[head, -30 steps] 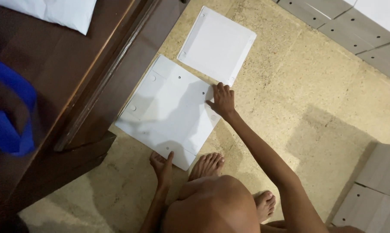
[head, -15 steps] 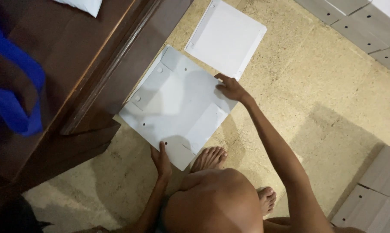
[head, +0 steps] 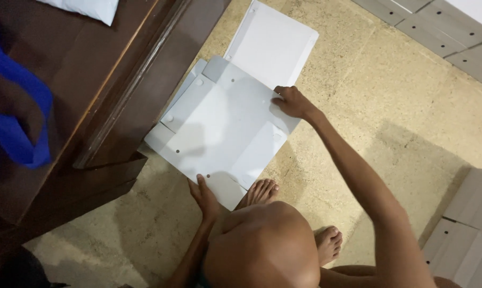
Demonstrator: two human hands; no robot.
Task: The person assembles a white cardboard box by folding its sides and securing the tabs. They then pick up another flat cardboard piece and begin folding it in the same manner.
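Observation:
A flat, unfolded white cardboard box blank (head: 219,125) with creases and small holes lies on the speckled floor in front of me. My left hand (head: 204,196) presses on its near edge, fingers spread. My right hand (head: 291,101) grips its far right edge, lifting that flap slightly. A second white blank (head: 273,42) lies just beyond it, partly overlapped. My knee and bare feet sit below the sheet.
A dark wooden furniture piece (head: 91,90) borders the left, with a blue cloth (head: 14,114) and a white pillow (head: 89,8) on it. Stacks of folded grey-white boxes stand at the top right (head: 443,26) and bottom right (head: 467,229).
The box blank has shifted and its edges have risen as my right hand moved from pressing flat on the sheet to gripping its right edge. My left hand stays on the near edge.

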